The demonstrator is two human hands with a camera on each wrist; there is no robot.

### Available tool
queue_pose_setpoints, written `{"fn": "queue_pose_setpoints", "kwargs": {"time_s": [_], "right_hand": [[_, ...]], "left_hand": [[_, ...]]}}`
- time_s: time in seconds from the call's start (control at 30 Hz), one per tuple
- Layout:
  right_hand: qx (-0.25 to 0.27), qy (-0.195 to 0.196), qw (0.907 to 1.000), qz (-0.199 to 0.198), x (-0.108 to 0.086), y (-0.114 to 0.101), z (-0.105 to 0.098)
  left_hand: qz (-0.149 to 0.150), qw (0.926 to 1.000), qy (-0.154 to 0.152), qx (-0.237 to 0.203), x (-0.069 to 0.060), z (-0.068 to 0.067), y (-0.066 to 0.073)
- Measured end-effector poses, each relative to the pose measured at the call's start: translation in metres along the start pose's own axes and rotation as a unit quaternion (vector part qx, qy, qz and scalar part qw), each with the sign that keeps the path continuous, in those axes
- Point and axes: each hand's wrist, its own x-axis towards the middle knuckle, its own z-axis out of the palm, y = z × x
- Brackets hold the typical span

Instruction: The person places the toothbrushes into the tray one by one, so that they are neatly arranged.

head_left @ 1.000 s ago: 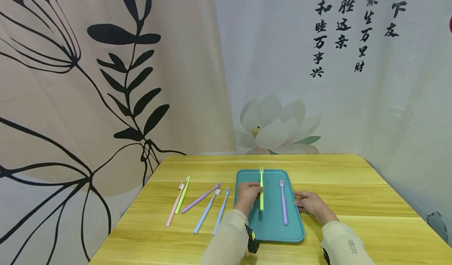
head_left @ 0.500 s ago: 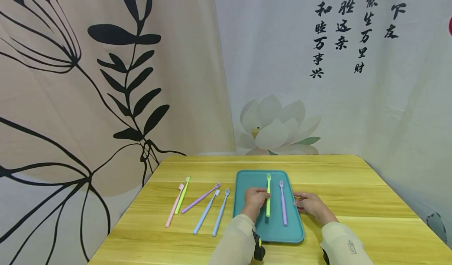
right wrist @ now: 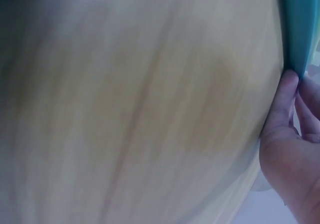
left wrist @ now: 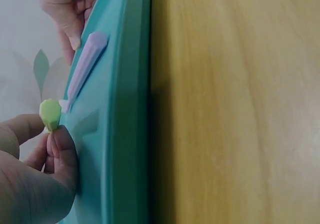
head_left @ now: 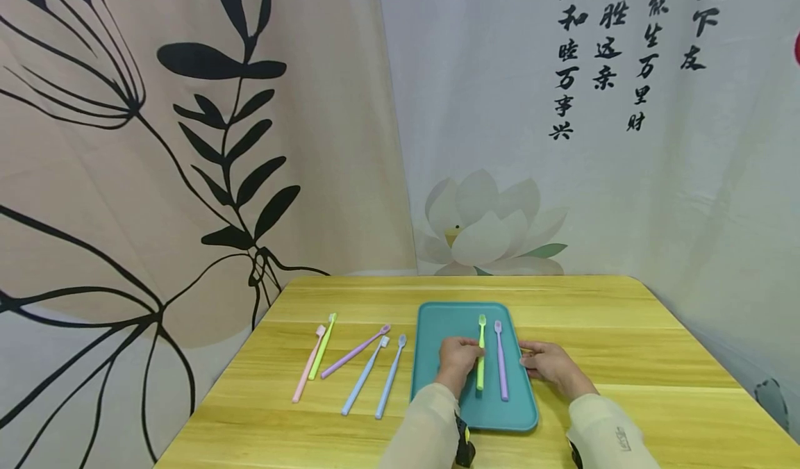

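Note:
My left hand pinches a yellow-green toothbrush between thumb and fingers. In the left wrist view the butt of its handle points at the camera, held just above the teal tray. To its right a purple toothbrush lies in the tray, nearly parallel to it, head toward the far side. My right hand holds the tray's right rim, with thumb and fingers at the edge in the right wrist view.
Left of the tray, on the wooden table, lie a pink toothbrush, another yellow-green toothbrush, another purple toothbrush and two blue toothbrushes. A printed cloth hangs behind the table.
My left hand has moved right and toward me over the tray, bringing the yellow-green toothbrush closer to the purple one. The right hand has stayed at the rim.

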Motion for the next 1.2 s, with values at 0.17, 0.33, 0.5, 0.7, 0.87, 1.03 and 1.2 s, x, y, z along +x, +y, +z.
{"fn": "queue_pose_setpoints", "kwargs": {"time_s": [0.17, 0.33, 0.5, 0.7, 0.87, 1.03, 1.2], "right_hand": [[-0.003, 0.0, 1.0, 0.001, 0.0, -0.001, 0.001], [-0.002, 0.001, 1.0, 0.002, 0.001, -0.001, 0.001], [-0.003, 0.0, 1.0, 0.001, -0.001, -0.001, 0.001], [-0.005, 0.002, 1.0, 0.002, -0.002, -0.001, 0.001], [-0.005, 0.004, 1.0, 0.007, -0.002, -0.001, 0.001], [-0.001, 0.002, 1.0, 0.007, -0.001, 0.0, 0.001], [-0.004, 0.001, 1.0, 0.008, -0.002, -0.001, 0.0]], "left_hand": [[0.02, 0.9994, 0.011, 0.025, -0.002, 0.003, 0.002], [0.039, 0.9944, 0.028, 0.094, -0.006, 0.003, 0.007], [0.058, 0.9885, 0.03, 0.137, -0.01, 0.003, 0.009], [0.08, 0.9852, 0.035, 0.148, -0.016, 0.002, 0.011], [0.072, 0.9842, 0.037, 0.158, -0.016, 0.003, 0.012], [0.074, 0.9836, 0.035, 0.16, -0.015, 0.005, 0.013], [0.07, 0.9847, 0.029, 0.157, -0.013, 0.006, 0.012]]}}
